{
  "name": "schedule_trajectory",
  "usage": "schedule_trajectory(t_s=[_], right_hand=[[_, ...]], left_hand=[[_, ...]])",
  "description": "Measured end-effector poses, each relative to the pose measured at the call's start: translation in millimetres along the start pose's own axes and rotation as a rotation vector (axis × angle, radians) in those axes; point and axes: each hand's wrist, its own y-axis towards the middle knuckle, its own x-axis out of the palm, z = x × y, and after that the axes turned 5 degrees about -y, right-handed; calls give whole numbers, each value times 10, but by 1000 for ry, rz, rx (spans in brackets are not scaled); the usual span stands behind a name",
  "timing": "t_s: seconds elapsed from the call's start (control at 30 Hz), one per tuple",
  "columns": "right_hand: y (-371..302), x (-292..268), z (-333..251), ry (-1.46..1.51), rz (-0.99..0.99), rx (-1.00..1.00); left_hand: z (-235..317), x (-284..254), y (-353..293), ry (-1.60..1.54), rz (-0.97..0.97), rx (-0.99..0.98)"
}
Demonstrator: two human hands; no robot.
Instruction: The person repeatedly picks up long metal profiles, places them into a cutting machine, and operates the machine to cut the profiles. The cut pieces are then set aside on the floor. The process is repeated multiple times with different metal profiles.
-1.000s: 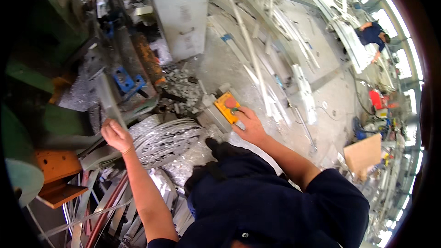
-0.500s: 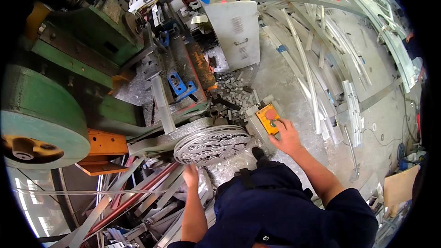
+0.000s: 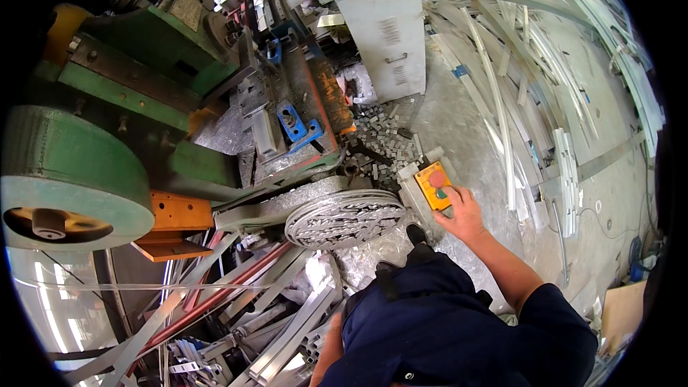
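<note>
My right hand (image 3: 462,213) rests on a yellow push-button box (image 3: 432,185) with a red and a green button. Its fingers are apart: one reaches the green button, and the thumb lies along the box's near edge. Of my left arm only the forearm (image 3: 328,351) shows, low beside my body; its fingers are hidden. On the bed of the green press (image 3: 154,50) to my left, a short metal profile (image 3: 266,132) lies beside a blue clamp (image 3: 292,122). No hand touches it.
A large green flywheel (image 3: 72,165) and an orange bracket (image 3: 175,218) stand at left. Small cut-offs (image 3: 390,132) litter the floor below the bed. A grey cabinet (image 3: 387,43) stands beyond. Long metal profiles (image 3: 494,100) cover the floor at right; more lie below left.
My left hand has drawn back from beside the round chip-covered top toward my body. The profile's end no longer juts over the bed's edge. My right hand stays at the button box. The view has shifted.
</note>
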Motion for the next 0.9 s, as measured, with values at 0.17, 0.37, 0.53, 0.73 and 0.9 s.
schedule_trajectory(t_s=[0.17, 0.37, 0.53, 0.73, 0.9], right_hand=[[-18, 8, 40, -23, -16, -2], [-4, -12, -7, -55, -29, -25], [13, -8, 3, -94, -23, -66], [-40, 40, 23, -63, 22, -6], [-41, 81, 11, -77, 16, -6]], left_hand=[[489, -273, 39, -173, 55, -9], [490, -207, -23, -255, 58, -144], [465, -125, -48, -134, 120, -82], [371, -140, -11, -173, 81, -51], [185, -69, 47, -193, 95, -70]])
